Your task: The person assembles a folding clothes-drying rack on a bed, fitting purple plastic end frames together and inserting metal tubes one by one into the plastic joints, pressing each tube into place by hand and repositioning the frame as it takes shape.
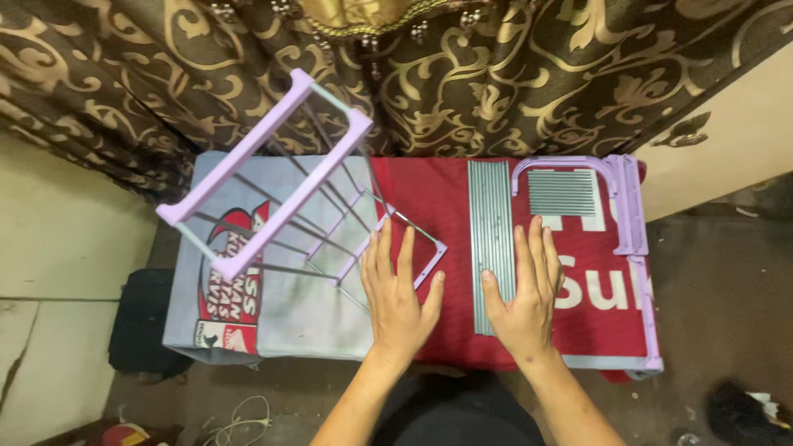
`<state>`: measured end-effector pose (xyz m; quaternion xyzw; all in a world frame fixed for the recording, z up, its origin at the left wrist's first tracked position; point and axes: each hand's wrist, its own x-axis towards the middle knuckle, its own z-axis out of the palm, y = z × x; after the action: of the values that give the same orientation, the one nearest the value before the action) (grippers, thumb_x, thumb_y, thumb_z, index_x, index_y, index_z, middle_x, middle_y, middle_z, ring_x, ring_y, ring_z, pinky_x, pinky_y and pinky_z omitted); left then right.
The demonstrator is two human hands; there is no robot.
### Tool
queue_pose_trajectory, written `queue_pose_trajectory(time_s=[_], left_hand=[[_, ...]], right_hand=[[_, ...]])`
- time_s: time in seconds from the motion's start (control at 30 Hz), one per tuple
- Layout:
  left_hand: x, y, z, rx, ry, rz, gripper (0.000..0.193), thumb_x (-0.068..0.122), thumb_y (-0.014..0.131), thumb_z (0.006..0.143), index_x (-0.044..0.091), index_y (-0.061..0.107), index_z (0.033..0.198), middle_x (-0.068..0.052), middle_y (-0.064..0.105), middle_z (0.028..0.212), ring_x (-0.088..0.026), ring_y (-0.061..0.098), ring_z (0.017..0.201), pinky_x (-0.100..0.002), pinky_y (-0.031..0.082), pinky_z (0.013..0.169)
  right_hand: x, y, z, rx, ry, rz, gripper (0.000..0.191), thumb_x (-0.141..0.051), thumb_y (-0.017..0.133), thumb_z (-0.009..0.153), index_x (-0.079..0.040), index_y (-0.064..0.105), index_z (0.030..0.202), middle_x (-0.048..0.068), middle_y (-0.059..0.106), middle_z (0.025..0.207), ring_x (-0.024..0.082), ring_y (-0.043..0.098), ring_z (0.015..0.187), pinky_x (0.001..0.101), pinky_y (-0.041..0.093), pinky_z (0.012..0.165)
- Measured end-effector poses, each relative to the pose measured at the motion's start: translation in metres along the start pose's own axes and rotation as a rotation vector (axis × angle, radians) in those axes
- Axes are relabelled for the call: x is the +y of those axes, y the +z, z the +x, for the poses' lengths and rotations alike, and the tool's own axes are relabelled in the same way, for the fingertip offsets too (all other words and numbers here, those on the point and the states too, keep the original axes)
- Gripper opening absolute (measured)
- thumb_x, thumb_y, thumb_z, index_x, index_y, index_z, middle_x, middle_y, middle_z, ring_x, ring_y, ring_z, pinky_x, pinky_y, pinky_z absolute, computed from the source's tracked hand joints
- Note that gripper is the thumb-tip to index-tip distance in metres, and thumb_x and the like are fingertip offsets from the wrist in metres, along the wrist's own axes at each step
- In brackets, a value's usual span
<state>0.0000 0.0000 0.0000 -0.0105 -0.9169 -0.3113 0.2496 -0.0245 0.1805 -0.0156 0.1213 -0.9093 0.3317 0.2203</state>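
1. Head view: the left hand [399, 293] is laid flat with fingers spread and nothing gripped, palm down on the red cloth [442, 206]. Its fingertips rest just beside the low corner of the rack [273, 182], a lilac-and-rod frame tilted up to the left.
2. The right hand [522, 293] is likewise open and flat, its fingers lying partly on the rods [491, 231], a bundle of grey rods laid lengthwise; nothing is held.
3. To the right, a shorter rod set [562, 192] sits inside a lilac bracket [570, 165], and lilac rails [632, 206] lie along the cloth's right edge.
4. As a judgement: the rods are best lifted one at a time, pinched near the middle so the bundle is not rolled apart, while the rack's low corner is steadied by the left hand.
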Motion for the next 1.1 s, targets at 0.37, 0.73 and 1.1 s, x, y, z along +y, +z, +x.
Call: queue_pose_trajectory(time_s=[0.37, 0.73, 1.1], left_hand=[[-0.008, -0.029, 0.000, 0.004, 0.019, -0.004, 0.081, 0.026, 0.076, 0.088, 0.005, 0.038, 0.156, -0.024, 0.028, 0.165, -0.048, 0.025, 0.152, -0.063, 0.021, 0.121], [-0.001, -0.026, 0.002, 0.003, -0.024, 0.027, 0.081, 0.026, 0.076, 0.087, 0.006, 0.038, 0.156, -0.024, 0.028, 0.165, -0.049, 0.026, 0.152, -0.063, 0.020, 0.121], [-0.021, 0.008, -0.021, -0.045, -0.147, 0.101, 0.084, 0.025, 0.077, 0.086, 0.005, 0.035, 0.156, -0.030, 0.028, 0.161, -0.051, 0.028, 0.147, -0.063, 0.022, 0.118]], right_hand=[[-0.035, 0.006, -0.001, 0.025, -0.036, 0.009, 0.074, -0.017, 0.074, 0.087, 0.006, 0.045, 0.151, 0.026, 0.034, 0.165, 0.044, 0.031, 0.153, 0.0537, 0.025, 0.123], [-0.030, 0.003, 0.007, -0.005, -0.060, 0.030, 0.073, -0.018, 0.073, 0.089, 0.006, 0.044, 0.152, 0.027, 0.032, 0.166, 0.044, 0.030, 0.154, 0.0532, 0.025, 0.124], [-0.003, 0.030, -0.005, -0.159, 0.003, 0.091, 0.073, -0.021, 0.072, 0.089, 0.001, 0.044, 0.153, 0.025, 0.035, 0.164, 0.042, 0.031, 0.152, 0.0529, 0.024, 0.122]])
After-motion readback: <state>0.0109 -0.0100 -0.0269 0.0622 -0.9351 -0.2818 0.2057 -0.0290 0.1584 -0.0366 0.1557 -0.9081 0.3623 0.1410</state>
